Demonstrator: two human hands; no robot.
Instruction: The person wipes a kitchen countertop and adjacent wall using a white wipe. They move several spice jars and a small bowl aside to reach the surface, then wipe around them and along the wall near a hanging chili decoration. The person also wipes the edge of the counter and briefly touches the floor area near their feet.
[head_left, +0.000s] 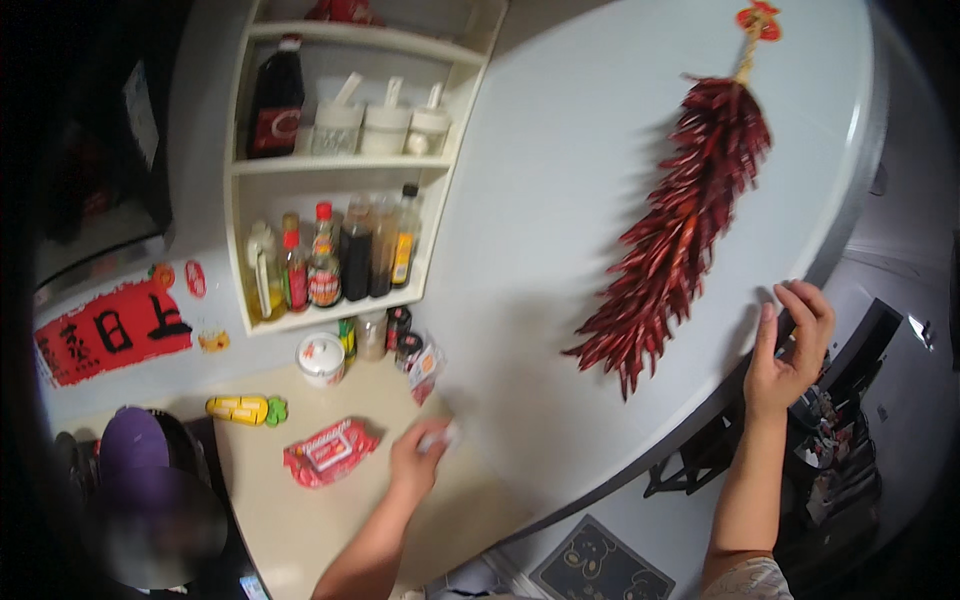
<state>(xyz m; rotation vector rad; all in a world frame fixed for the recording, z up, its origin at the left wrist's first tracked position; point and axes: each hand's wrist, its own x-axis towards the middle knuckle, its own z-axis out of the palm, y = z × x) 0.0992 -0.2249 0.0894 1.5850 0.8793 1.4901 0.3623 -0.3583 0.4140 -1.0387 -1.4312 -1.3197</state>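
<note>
My left hand is low over the beige countertop, close to where it meets the white wall. Its fingers are closed on a small, crumpled white wipe or tissue. Left of that hand lies a red soft pack of wipes with a white-framed lid. My right hand is raised at the wall's outer edge, thumb and fingers apart, with nothing visible in it. Whether it touches the edge I cannot tell. A long string of dried red chilli peppers hangs on the wall left of it.
A white wall shelf carries sauce bottles and seasoning jars. Beneath it stand a lidded white pot and small jars. A yellow carrot-shaped item lies by the counter's left side, near a purple rounded object. A dark mat covers some floor.
</note>
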